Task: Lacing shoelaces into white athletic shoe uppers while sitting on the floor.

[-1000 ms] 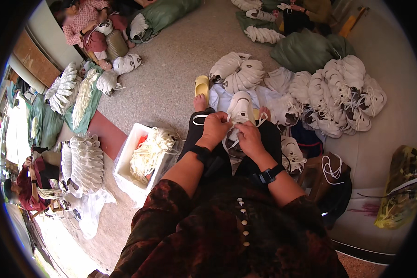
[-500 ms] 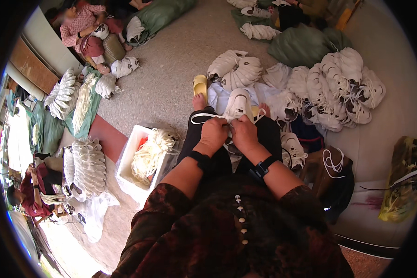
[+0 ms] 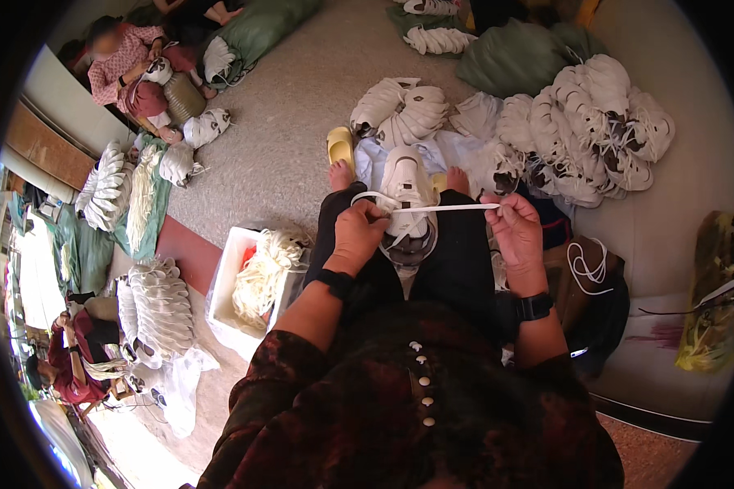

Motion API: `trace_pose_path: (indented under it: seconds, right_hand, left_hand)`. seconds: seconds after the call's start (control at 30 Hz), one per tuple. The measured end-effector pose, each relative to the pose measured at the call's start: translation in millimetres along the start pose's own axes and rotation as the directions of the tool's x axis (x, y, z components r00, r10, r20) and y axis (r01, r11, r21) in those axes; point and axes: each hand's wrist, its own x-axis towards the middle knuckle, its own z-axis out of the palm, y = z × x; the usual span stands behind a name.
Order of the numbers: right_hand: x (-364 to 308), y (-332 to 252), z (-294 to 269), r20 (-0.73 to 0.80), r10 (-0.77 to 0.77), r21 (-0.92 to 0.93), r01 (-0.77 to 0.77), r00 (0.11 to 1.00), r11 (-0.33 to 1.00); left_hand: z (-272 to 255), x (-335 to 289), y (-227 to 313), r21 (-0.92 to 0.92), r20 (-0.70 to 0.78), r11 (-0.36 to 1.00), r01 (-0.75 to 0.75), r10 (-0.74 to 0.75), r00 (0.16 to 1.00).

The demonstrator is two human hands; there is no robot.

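Note:
A white shoe (image 3: pixel 403 173) with a dark inner collar rests between my knees, toe pointing away from me. Across it a white shoelace (image 3: pixel 444 209) is stretched nearly level and taut. My right hand (image 3: pixel 517 231) pinches one end, out beyond the right knee. At the left side of the shoe, my left hand (image 3: pixel 360 234) is closed with fingertips together on the lace, and a loop of lace curves above it. Other lace strands lie over the shoe's opening.
A white foam box (image 3: pixel 219 301) of loose laces stands at my left. Piled white shoes (image 3: pixel 595 130) lie ahead on the right, near a green sack (image 3: pixel 520 63). A brown bag (image 3: pixel 575 273) sits by my right knee. Co-workers (image 3: pixel 130 69) sit at the left.
My hands were together at the shoe; now the right has moved out to the right, drawing the lace straight. The left has shifted slightly left, and the shoe now sits lower and in fuller view.

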Motion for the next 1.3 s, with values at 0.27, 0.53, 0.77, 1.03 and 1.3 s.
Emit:
trace_pose_path:
  seconds: [0.27, 0.53, 0.77, 1.03, 1.3]
  right_hand:
    - [10.6, 15.1, 16.1, -0.015, 0.007, 0.241, -0.003, 1.0, 0.971]
    - [13.5, 16.5, 11.9, 0.018, 0.112, -0.392, -0.096, 0.994, 0.915]
    - [0.3, 21.4, 14.9, 0.015, 0.075, -0.813, -0.031, 0.997, 0.582]
    - [-7.5, 31.6, 26.3, 0.28, 0.026, -0.946, 0.281, 0.96, -0.162]
    - [-8.4, 8.8, -40.2, 0.307, -0.171, -0.897, 0.224, 0.936, -0.382]
  left_hand:
    - [22.8, -2.8, 39.6, 0.49, 0.286, 0.57, -0.659, 0.61, 0.739]
    - [33.5, 5.4, 30.0, 0.552, 0.361, 0.499, -0.668, 0.579, 0.731]
    - [23.5, 19.7, 57.4, 0.399, 0.22, 0.695, -0.598, 0.561, 0.798]
    - [48.9, 22.8, 72.5, 0.75, 0.506, 0.459, -0.476, 0.065, 0.86]
    - [-32.1, 14.7, 81.8, 0.862, 0.377, 0.383, -0.331, -0.049, 0.925]
